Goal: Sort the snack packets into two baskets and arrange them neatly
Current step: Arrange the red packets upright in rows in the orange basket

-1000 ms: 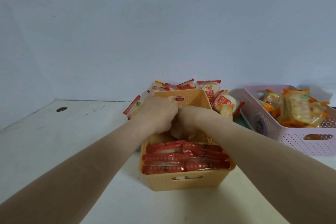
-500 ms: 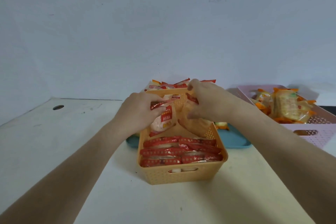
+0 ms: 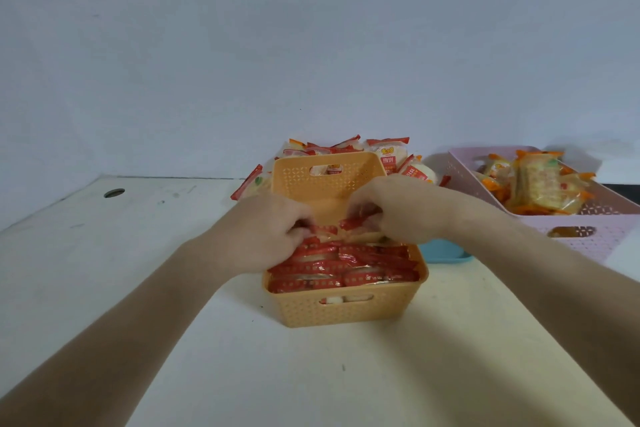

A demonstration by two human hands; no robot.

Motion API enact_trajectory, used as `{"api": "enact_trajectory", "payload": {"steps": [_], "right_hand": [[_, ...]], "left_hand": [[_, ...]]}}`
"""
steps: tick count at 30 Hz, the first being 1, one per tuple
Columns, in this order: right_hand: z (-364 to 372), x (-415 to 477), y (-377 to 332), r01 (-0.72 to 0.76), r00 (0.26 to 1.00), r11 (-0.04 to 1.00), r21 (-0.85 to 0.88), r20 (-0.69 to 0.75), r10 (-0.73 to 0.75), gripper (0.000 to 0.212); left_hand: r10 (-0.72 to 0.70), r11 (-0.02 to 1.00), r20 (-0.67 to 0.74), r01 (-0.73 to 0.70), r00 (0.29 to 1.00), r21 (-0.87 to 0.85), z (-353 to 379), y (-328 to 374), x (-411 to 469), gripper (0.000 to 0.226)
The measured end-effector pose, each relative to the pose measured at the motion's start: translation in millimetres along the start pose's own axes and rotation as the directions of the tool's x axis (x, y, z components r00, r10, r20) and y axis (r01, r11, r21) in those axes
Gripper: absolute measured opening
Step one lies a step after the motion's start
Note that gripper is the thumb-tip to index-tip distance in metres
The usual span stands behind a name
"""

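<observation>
- The pale worktop (image 3: 346,374) lay bare at the near edge, crossed by both forearms reaching away from the camera.
- The orange basket (image 3: 343,312) stood at the centre, its near wall showing a handle slot with a packet visible through it.
- Rows of red snack packets (image 3: 346,269) filled the near half of this basket, packed on edge and side by side.
- The left hand (image 3: 266,236) sat over the basket's left rim, fingers curled and pinching the red edge of a packet (image 3: 323,230) at the far end of the rows.
- The right hand (image 3: 401,210) hovered over the basket's right side, fingers bent inward and pinching the red edge of a neighbouring packet (image 3: 353,222); the two hands were close but apart.
- The hands hid the middle of the basket, while its far half appeared unfilled.
- A blue tray (image 3: 445,251) peeked out just right of the basket, mostly covered by the right wrist.
- Loose red-and-white packets (image 3: 388,158) were heaped behind the basket's far wall.
- A pink basket (image 3: 588,239) on the far right held orange-edged packets (image 3: 536,184).
- A round hole (image 3: 114,193) marked the worktop far left, before a plain wall (image 3: 311,45).
</observation>
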State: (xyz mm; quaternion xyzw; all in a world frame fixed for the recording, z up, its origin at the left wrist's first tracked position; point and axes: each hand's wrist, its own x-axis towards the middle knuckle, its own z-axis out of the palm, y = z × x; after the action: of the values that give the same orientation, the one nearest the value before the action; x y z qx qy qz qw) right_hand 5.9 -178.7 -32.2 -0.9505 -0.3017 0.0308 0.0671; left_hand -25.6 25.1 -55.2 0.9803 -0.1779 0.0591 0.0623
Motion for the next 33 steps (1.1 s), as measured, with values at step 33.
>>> {"api": "enact_trajectory", "payload": {"steps": [33], "right_hand": [[9.0,-26.6,11.2,0.110,0.850,0.677,0.728,-0.422,0.315,0.016]], "left_hand": [[0.010,0.951,-0.353,-0.117,0.936,-0.285,6.3,-7.9,-4.7,0.031]]}}
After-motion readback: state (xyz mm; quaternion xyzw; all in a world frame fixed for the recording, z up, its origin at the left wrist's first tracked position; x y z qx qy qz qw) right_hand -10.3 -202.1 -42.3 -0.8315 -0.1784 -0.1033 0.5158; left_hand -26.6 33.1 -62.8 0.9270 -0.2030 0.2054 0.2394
